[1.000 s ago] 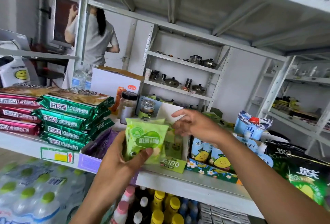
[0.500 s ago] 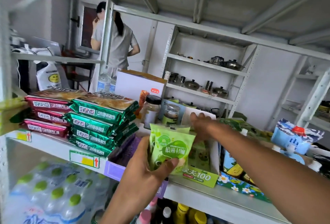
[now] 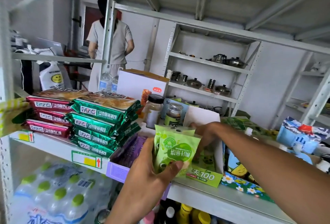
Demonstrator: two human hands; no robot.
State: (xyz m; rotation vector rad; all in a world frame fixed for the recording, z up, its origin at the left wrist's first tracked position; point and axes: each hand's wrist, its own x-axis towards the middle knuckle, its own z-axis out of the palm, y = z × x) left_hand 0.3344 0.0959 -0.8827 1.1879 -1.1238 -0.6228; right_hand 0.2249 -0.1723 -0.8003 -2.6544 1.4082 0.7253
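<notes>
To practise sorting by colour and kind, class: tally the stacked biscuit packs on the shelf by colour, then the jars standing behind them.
Red biscuit packs: 3
Green biscuit packs: 4
Jars: 2
Total: 9

Left hand [image 3: 148,175] raised, thumb and fingers [image 3: 148,149] curled in a grip; right hand [image 3: 205,133] stretched forward.

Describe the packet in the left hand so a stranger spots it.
Start at the grey shelf, right of the stacked dark-green biscuit packs. At its front edge the left hand grips a snack packet. Unlike them, it is pale lime green with a darker oval.
</notes>
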